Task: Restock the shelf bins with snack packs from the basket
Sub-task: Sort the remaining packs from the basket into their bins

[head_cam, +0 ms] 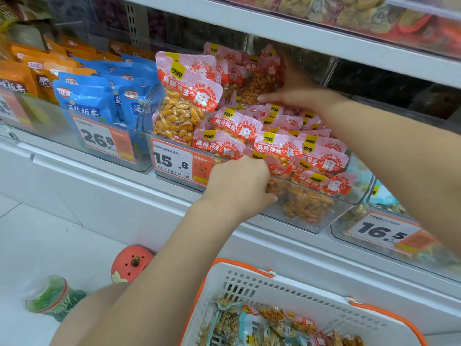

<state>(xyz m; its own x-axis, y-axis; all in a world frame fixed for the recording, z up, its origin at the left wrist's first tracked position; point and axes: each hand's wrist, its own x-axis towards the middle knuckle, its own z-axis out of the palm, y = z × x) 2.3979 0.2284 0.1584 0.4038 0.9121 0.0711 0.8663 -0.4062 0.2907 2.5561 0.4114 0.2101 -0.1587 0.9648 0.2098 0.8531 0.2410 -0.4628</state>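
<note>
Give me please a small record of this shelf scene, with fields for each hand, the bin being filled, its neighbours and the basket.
left hand: left hand curls over the front rim of the peanut bin, fingers on a front pack
right hand: right hand reaches to the back, grip on the rear packs
bin contents: red spicy peanut packs, many, overlapping
bin price tag: 15.8
left neighbour: blue packs, tag 26.8
right neighbour: tag 16.5
basket: white basket with orange rim, snack packs inside
</note>
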